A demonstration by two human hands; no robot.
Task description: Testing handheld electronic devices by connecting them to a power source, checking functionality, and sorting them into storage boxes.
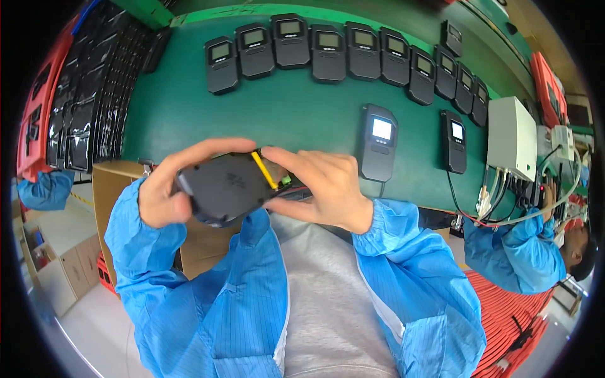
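A black handheld device [228, 184] is held up over the near edge of the bench, its plain dark side facing me. My left hand [165, 186] grips its left end, fingers along the far edge and thumb at the near side. At the other end my right hand [322, 189] pinches it between thumb and fingers. A yellow strip [265, 169] runs across that end, beside a small green part [285, 181]. Beyond my right hand, a similar device with a lit screen [379, 143] lies on the green bench, a cable at its lower end.
Several black devices [328, 53] lie in a row along the bench's far side. A second lit device [454, 142] is cabled near a white box [512, 138]. Stacked black trays [94, 94] stand at left, a cardboard box [116, 176] below. A co-worker [520, 252] is at right.
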